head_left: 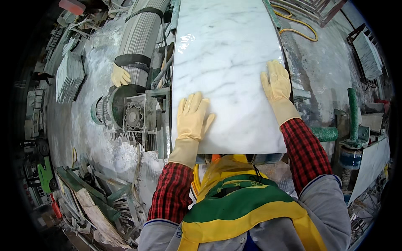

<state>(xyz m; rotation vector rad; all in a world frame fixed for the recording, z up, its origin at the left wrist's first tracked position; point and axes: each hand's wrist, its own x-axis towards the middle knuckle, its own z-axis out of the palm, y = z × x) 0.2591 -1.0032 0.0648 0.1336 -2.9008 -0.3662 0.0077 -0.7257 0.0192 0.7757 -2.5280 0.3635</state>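
Observation:
A polished white marble slab (234, 79) with grey veins lies lengthwise in front of me, wet-looking and reflecting a light at its left side. My left hand (192, 119), in a cream rubber glove, rests flat on the slab's near left part with the fingers stretched and the thumb apart. Farther up, my right hand (276, 83), gloved alike, lies along the right edge with its fingers extended. Neither hand holds anything. Red and black checked sleeves cover both forearms, and a yellow and green apron (243, 213) hangs before me.
Left of the slab stand a geared motor (130, 113) and a strapped grey bundle (140, 37), with a loose cream glove (120, 76) against it. Stone offcuts (98, 213) lean at lower left. At right are a green post (353, 113) and a yellow hose (299, 35).

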